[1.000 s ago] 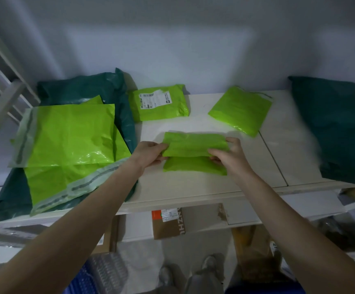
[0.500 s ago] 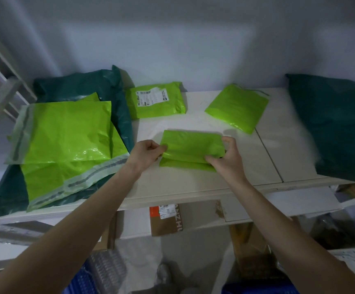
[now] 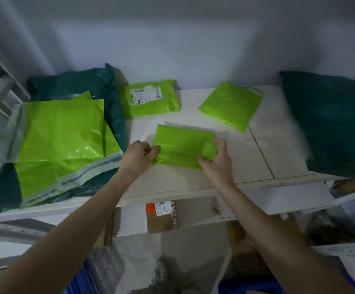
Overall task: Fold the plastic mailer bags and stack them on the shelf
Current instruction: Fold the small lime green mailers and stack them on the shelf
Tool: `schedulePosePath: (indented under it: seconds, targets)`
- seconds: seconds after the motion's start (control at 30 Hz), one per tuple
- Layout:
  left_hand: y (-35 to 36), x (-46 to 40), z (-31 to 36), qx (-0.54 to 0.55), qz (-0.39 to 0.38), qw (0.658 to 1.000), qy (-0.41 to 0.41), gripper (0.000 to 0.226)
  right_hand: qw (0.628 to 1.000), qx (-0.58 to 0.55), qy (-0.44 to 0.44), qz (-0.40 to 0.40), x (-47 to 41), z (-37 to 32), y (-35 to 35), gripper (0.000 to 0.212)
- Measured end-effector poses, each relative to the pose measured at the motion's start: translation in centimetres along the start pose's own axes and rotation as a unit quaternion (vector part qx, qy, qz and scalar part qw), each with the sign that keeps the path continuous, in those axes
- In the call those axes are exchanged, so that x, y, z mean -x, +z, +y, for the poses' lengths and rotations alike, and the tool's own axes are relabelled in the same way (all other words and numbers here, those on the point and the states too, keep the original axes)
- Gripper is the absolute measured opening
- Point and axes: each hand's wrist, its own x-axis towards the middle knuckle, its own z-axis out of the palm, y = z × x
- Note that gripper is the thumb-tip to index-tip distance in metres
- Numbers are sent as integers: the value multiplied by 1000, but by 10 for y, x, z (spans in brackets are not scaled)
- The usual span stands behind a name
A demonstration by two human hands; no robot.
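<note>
Item: your left hand (image 3: 139, 154) pinches the left edge of the folded lime mailer (image 3: 184, 145); right hand (image 3: 215, 160) grips its right end, thumb under, fingers curled over top. Mailer sits betw. both hands on the shelf (image 3: 193, 183), long axis running left-right, near the front edge. Next: stack it. Labelled folded mailer (image 3: 150, 97) lies just beyond, nearer your left; plain folded one (image 3: 231, 105) back-right (either could be the pile, can't tell). Unfolded mailers (image 3: 59, 132) lie to the left.

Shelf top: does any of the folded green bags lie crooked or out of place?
Yes. The folded bag at the back right lies turned at an angle to the shelf edge, apart from the labelled bag, not stacked on it.
</note>
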Motion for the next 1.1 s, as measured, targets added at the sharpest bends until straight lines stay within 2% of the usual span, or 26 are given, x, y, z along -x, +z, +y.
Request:
schedulePosePath:
  seconds: [0.17, 0.33, 0.47, 0.6, 0.7, 0.77, 0.9, 1.03, 1.1]
  targets:
    - [6, 2, -6, -43, -7, 999, 9, 46, 1000, 7, -6, -3, 2, 1, 1, 53]
    - [10, 0, -10, -89, -2, 996, 15, 42, 999, 44, -22, -7, 1, 5, 2, 56]
    - [9, 0, -8, -117, 24, 993, 25, 36, 980, 194, -36, 6, 0, 8, -2, 57]
    - [4, 2, -5, -199, 56, 972, 115, 38, 958, 282, -45, -4, -1, 6, -7, 51]
    - [0, -1, -2, -232, 35, 960, 151, 47, 953, 299, -45, -27, -2, 4, -8, 52]
    - [-4, -5, 2, -200, 20, 967, 157, 52, 960, 274, -61, -24, -2, 0, -9, 53]
    - [0, -13, 13, -118, 17, 968, 222, 51, 959, 232, -162, 0, -6, -11, 4, 59]
    - [28, -20, 22, -194, -90, 955, 203, 56, 917, 329, -206, -91, -12, -18, 30, 79]
    - [39, -21, 20, -246, -121, 940, 203, 55, 902, 364, -200, -117, -17, -15, 37, 78]
